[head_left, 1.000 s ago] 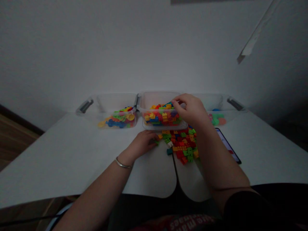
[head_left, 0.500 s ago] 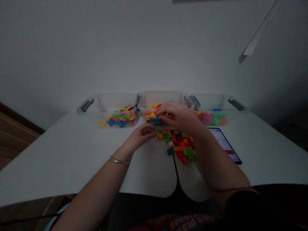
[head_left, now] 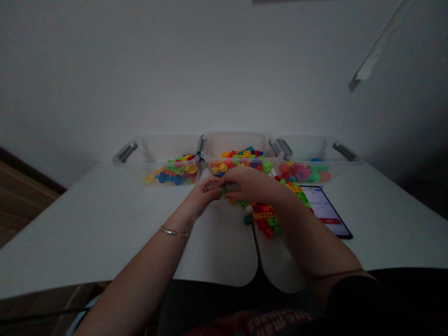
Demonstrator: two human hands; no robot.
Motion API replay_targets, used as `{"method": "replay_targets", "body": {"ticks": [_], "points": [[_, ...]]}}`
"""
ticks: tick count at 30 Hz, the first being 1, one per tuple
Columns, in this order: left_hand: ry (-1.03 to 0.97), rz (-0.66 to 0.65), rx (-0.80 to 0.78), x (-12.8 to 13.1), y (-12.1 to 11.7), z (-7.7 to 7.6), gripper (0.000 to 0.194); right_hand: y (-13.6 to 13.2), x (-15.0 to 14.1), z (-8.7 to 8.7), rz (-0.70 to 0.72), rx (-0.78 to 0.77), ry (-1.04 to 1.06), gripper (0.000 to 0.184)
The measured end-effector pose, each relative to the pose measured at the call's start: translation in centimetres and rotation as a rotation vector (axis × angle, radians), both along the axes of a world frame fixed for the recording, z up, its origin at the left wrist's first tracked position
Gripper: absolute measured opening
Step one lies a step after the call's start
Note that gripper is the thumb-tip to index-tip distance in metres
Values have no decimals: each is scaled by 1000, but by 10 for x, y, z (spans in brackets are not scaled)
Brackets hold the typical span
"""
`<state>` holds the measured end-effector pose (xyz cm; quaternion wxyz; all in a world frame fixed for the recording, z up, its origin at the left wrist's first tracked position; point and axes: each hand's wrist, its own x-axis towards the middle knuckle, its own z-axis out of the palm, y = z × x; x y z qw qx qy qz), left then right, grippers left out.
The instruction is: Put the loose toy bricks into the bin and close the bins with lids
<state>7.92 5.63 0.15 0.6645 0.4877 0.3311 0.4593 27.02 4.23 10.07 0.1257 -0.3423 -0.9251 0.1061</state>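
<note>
A white tabletop (head_left: 94, 219) stretches beneath the hands. Beyond them stand three clear bins (head_left: 238, 142) of colored plastic pieces, the middle bin straight ahead. A phone (head_left: 325, 212) lies to the right of the right hand (head_left: 250, 184), and a loose pile of bricks (head_left: 264, 217) sits directly beneath that hand. The right hand and left hand (head_left: 203, 196) meet with fingers curled closed, pinching a small green brick (head_left: 223, 190) between them.
</note>
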Motion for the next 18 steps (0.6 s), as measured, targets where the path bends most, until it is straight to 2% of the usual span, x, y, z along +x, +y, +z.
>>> {"method": "replay_targets", "body": {"ticks": [6,11,15,18], "points": [[24,-37,-23,0,0,-1,54,0,-1,-4,-11,10,-2,17],[59,-61,-6,1,-1,0,55,2,4,-6,32,-61,94,17],[94,-55,83,2,-1,-2,50,3,7,-5,53,-103,156,20],[165,34,214,1,-1,-2,34,3,13,0,21,-33,203,23]]}}
